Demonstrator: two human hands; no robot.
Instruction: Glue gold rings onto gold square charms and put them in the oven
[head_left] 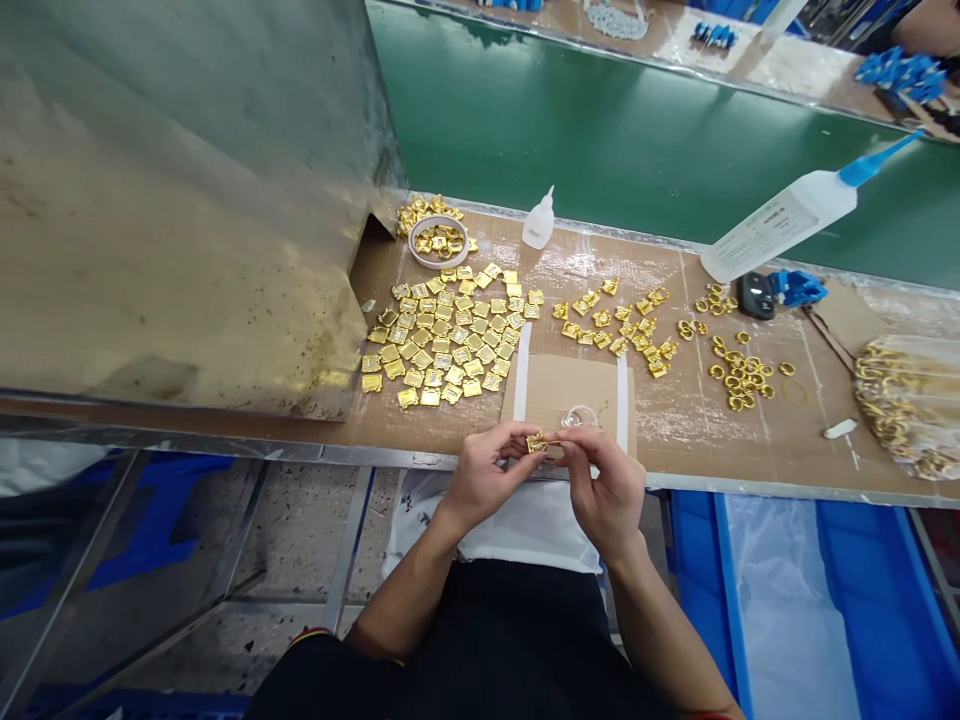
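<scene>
My left hand [487, 475] pinches a small gold-coloured square metal piece [535, 443] between thumb and fingertips, just over the table's front edge. From the other side, my right hand [609, 482] has its thumb and forefinger pressed together on something thin beside that piece; too little shows to name it. Behind the fingers lies a cardboard pad [570, 378] with a white tape strip on each side. A small clear round dish [580, 415] sits on the pad, partly hidden by my right hand. Many similar gold pieces [454, 338] are spread out on the left.
More gold pieces [622, 322] and loose gold rings [742, 375] lie to the right. A small white bottle [538, 222] and a large white bottle [784, 225] stand at the back. A bag of gold parts [907, 405] rests far right; a metal box [187, 220] blocks the left.
</scene>
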